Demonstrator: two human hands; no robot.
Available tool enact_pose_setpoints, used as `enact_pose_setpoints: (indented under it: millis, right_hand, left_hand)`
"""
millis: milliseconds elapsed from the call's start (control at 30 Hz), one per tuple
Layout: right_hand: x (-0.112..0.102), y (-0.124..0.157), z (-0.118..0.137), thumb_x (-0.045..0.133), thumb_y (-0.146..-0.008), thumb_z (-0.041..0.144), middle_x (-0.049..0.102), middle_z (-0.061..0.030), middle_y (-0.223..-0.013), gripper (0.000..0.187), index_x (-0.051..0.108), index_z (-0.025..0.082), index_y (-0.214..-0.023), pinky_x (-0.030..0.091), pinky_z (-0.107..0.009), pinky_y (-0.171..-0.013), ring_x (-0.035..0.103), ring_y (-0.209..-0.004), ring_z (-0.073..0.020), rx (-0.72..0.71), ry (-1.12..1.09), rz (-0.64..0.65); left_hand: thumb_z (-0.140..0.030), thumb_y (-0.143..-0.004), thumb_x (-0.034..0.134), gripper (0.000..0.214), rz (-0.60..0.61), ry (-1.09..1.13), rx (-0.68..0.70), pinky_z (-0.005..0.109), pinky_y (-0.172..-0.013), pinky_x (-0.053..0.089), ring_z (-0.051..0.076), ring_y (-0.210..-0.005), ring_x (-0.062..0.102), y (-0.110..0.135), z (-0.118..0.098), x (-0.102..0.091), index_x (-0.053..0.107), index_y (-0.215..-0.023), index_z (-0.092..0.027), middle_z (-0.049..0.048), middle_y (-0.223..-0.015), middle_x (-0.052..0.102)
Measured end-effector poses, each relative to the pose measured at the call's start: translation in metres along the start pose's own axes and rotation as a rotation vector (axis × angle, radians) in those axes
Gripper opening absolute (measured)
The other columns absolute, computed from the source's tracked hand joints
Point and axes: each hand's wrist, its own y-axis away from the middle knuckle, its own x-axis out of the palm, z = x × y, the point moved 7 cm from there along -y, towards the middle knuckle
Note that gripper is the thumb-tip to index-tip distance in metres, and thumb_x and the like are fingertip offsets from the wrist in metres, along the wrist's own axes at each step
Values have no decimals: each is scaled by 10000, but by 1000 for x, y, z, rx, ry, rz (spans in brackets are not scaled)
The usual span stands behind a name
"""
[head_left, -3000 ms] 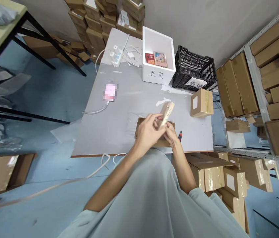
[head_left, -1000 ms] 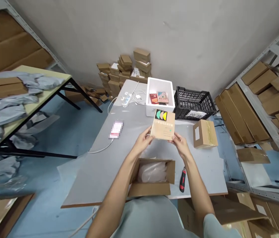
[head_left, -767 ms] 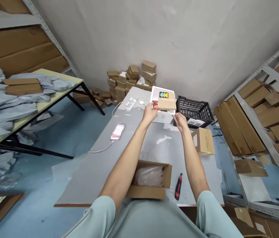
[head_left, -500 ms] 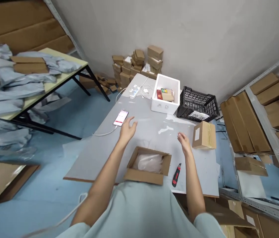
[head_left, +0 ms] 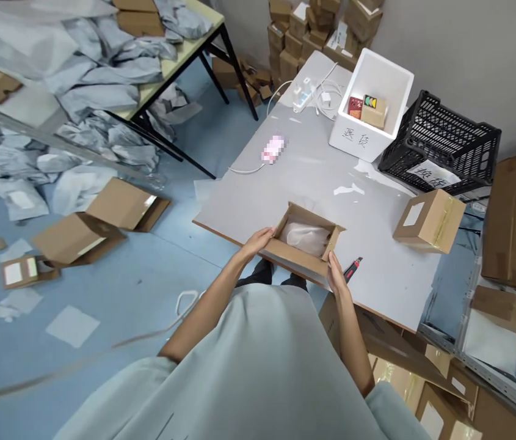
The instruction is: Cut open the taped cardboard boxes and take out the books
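Note:
An open cardboard box [head_left: 298, 253] is between my two hands at the front edge of the grey table [head_left: 248, 201]. Inside it lies something wrapped in whitish, see-through plastic [head_left: 306, 237]; what is under the wrap cannot be made out. My left hand [head_left: 258, 241] grips the box's left end, and my right hand [head_left: 337, 274] grips its right end. Just right of my right hand lies a black and red utility knife [head_left: 353, 269]. A phone [head_left: 273, 150], its screen blurred out, rests further back with a cable plugged in.
At the back stand a white foam box [head_left: 353, 137] with small packages and a black plastic crate [head_left: 445, 137]. A taped carton [head_left: 429, 220] sits at the table's right. Grey parcels [head_left: 102, 98] cover another table on the left. Flattened cardboard [head_left: 120, 201] lies on the floor.
Both hands have come down from above the table onto the ends of the box. My view has turned left and downward, showing more floor.

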Motion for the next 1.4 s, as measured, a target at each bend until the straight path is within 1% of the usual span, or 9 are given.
enact_pose_setpoints:
  millis: [100, 200, 367, 500, 633, 900, 1033, 1133, 1400]
  right_hand:
    - [4, 17, -1, 783, -911, 796, 457, -55, -1898, 875, 698, 312, -1635, 322, -515, -1460, 367, -1801, -265, 58, 27, -39]
    - [25, 46, 4, 797, -925, 756, 550, -80, -1841, 793, 745, 295, -1567, 352, -461, -1443, 411, -1774, -259, -27, 79, -58]
    - [111, 84, 3, 831, -917, 759, 763, -86, -1604, 629, 827, 326, -1373, 517, -480, -1345, 621, -1610, -295, -141, 159, 2]
    - [213, 90, -11, 836, -839, 854, 801, -98, -1536, 727, 817, 318, -1330, 613, -553, -1243, 735, -1476, -356, -166, 192, 155]
    - [318, 95, -31, 860, -792, 867, 749, -130, -1628, 891, 766, 267, -1444, 617, -578, -1231, 721, -1503, -385, -157, 255, 273]
    - [532, 108, -57, 903, -841, 766, 782, -112, -1583, 780, 773, 278, -1435, 597, -569, -1264, 716, -1509, -375, -132, 457, 586]
    - [640, 99, -73, 926, -839, 736, 818, -92, -1516, 667, 812, 294, -1327, 627, -529, -1220, 733, -1477, -379, -129, 565, 678]
    - [728, 85, -97, 967, -780, 737, 842, -95, -1460, 731, 804, 291, -1335, 652, -533, -1177, 769, -1416, -392, -69, 626, 720]
    - [995, 86, -165, 997, -745, 706, 864, -99, -1361, 786, 795, 290, -1381, 649, -501, -1191, 781, -1391, -349, 59, 767, 953]
  left_hand:
    - [-922, -773, 714, 853, 31, 37, 30, 460, -1187, 570, 401, -1331, 734, 17, 4, -11, 841, -1175, -181, 149, -1328, 856]
    - [-957, -778, 732, 904, 29, 76, 84, 456, -1182, 581, 391, -1327, 740, 39, 11, -37, 838, -1232, -183, 147, -1371, 852]
    - [-931, -838, 762, 837, -64, 175, 166, 457, -1142, 615, 392, -1298, 769, 79, 39, -120, 850, -1256, -211, 135, -1368, 858]
    - [-957, -831, 752, 862, -164, 296, 207, 455, -1115, 634, 388, -1268, 787, 109, 81, -211, 854, -1259, -216, 138, -1329, 868]
    - [-931, -822, 768, 850, -309, 421, 214, 492, -1150, 623, 383, -1269, 795, 148, 131, -304, 853, -1264, -210, 149, -1365, 859]
    - [-862, -939, 696, 790, -623, 593, 185, 462, -1133, 624, 353, -1283, 793, 233, 232, -461, 816, -1366, -208, 160, -1499, 802]
    - [-859, -958, 697, 775, -723, 687, 111, 439, -1063, 658, 362, -1296, 787, 252, 279, -531, 799, -1396, -228, 148, -1510, 797]
    - [-858, -952, 705, 770, -812, 723, 66, 440, -1036, 667, 371, -1307, 774, 259, 311, -593, 799, -1374, -221, 156, -1514, 790]
    - [-825, -959, 716, 689, -1074, 808, -137, 439, -1116, 631, 362, -1362, 742, 282, 394, -773, 794, -1289, -225, 134, -1441, 815]
